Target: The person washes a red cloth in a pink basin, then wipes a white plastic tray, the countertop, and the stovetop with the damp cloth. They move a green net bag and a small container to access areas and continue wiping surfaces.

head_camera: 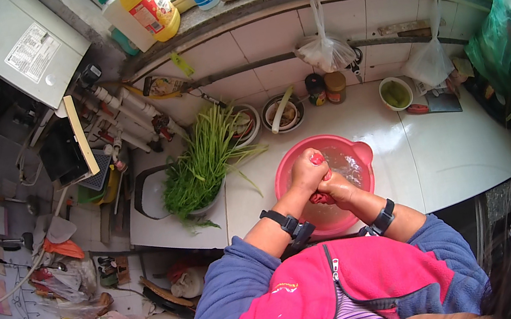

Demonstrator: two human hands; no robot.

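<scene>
Both of my hands are closed around a bunched red cloth, above a pink plastic basin holding water. My left hand is the upper one, its fist around one end of the cloth. Just below and to the right, my right hand grips the cloth against it. Parts of the red cloth show between the fingers and under the hands; the rest is hidden. The basin stands on the white tiled counter near its front edge. Which wrist belongs to which hand is partly obscured where the hands overlap.
Left of the basin, long green leafy vegetables heap over a bowl. Behind stand a bowl with a stalk, two jars and a white bowl with green contents. A cleaver lies at the right. Bottles line the sill.
</scene>
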